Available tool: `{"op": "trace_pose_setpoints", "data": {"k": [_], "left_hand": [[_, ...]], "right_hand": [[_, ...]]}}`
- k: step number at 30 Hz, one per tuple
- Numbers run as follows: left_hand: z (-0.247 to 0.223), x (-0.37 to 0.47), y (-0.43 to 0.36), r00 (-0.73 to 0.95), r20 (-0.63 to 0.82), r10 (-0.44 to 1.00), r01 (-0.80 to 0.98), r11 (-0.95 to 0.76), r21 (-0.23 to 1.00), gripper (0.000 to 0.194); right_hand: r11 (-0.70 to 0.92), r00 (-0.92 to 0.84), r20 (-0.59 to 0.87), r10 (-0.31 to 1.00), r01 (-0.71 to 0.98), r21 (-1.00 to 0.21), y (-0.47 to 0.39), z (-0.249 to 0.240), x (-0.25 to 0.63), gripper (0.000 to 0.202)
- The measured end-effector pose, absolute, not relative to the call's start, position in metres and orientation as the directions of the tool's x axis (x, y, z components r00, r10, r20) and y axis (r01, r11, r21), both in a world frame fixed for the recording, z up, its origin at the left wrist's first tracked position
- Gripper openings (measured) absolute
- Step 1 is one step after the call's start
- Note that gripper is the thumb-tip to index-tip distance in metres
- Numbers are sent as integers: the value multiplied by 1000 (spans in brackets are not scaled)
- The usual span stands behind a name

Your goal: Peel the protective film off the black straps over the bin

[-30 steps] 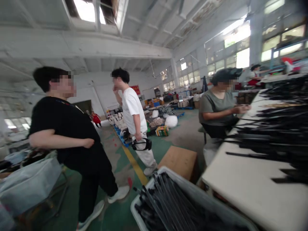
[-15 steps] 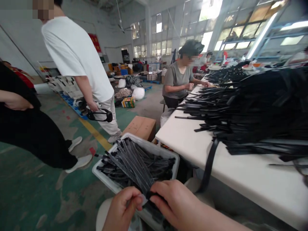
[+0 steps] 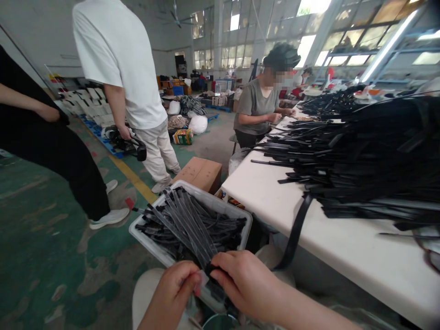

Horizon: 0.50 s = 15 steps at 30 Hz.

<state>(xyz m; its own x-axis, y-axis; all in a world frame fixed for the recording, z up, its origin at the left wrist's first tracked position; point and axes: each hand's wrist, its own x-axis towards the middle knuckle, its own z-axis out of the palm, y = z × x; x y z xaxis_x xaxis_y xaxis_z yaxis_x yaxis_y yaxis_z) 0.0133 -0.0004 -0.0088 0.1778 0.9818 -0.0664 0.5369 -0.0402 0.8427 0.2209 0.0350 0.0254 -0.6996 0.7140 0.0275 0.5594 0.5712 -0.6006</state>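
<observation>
A bundle of dark strips in clear sleeves (image 3: 190,224) lies across a white plastic bin (image 3: 248,238), its near end drawn together at my hands. My right hand (image 3: 239,279) pinches the black gathered end between thumb and fingers. Just to its left, my left hand (image 3: 180,286) is closed on a small translucent piece (image 3: 203,277) beside that end. More black strips (image 3: 227,231) fill the bin beneath the bundle.
A white table (image 3: 254,183) on the right bears a large heap of black strips (image 3: 371,160), one strap (image 3: 297,233) hanging over its edge. A cardboard box (image 3: 201,174) sits behind the bin. A seated person (image 3: 257,107) works at the table; two people stand at left.
The view has shifted slightly. Both hands remain closed at the bundle's end. The standing person in white has lowered the black object a little and turned.
</observation>
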Motion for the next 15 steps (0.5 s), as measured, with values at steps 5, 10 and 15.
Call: {"op": "trace_pose_setpoints", "data": {"k": [5,10,15], "left_hand": [[-8,15,1,161,-147,976,537,38,843,35],[-8,16,2,158,-184,970,513,78,855,25],[-10,15,1,153,-166,974,491,71,868,25]], "right_hand": [[561,-689,29,724,564,-606,35,20,221,16],[559,-681,35,732,570,-602,33,18,224,16],[583,-707,5,707,579,-571,31,19,222,16]]}}
